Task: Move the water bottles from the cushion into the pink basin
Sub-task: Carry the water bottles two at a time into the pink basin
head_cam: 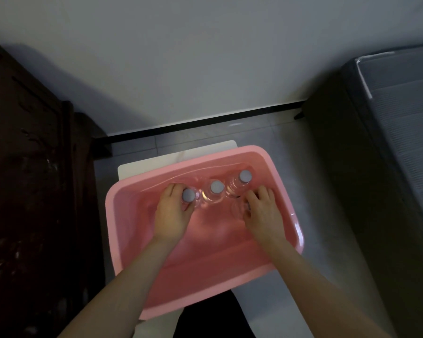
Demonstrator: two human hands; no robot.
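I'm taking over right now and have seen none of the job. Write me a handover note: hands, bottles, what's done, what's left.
Left hand: grips the leftmost bottle below its cap, inside the pink basin.
Right hand: curled over a fourth bottle, nearer than the row, also in the basin.
Middle bottle and right bottle: upright by the far wall, untouched.
Done: four bottles in the basin; none shows outside it.
Left: let go of both, then look for any more.
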